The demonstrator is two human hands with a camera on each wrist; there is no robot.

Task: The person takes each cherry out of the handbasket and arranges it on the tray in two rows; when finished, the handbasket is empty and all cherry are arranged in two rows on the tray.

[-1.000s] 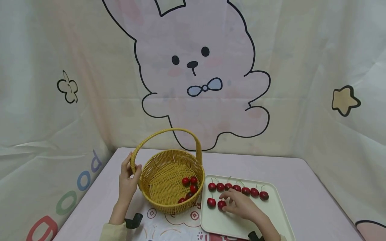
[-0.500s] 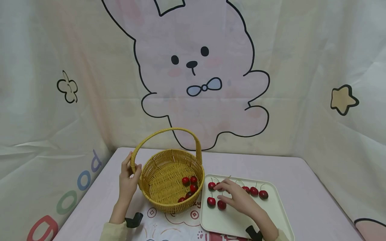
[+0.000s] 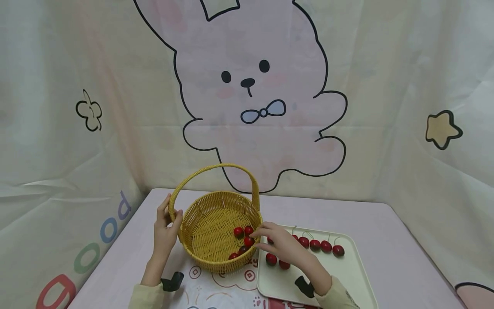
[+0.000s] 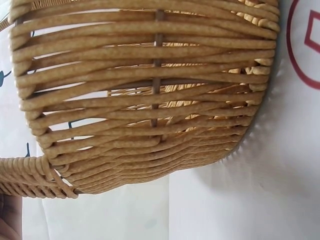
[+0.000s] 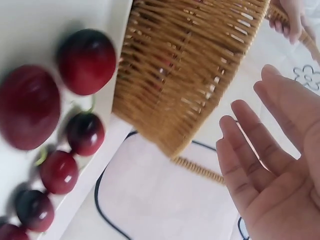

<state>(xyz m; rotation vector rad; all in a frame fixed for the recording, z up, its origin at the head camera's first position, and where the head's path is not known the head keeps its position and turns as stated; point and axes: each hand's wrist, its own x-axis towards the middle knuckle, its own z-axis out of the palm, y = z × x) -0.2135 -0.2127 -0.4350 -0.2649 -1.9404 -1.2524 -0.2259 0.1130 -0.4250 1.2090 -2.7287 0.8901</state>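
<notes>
My left hand grips the left end of the arched handle of a round yellow wicker basket. Several red cherries lie in the basket's right side. Beyond the right rim, my right hand hovers over the tray's left edge, fingertips at the basket rim. In the right wrist view, its fingers are loosely extended with nothing between them. A cream tray bears a back row of stemmed cherries and two nearer ones, including a cherry at left; my right hand partly covers them.
The pale table has a printed pattern at its front. A curtain with a rabbit drawing hangs behind it, with more fabric along both sides. Dark straps sit around both wrists.
My right hand has moved from the near cherries, up over the back row, then left to the basket's rim. My left hand keeps its grip on the handle.
</notes>
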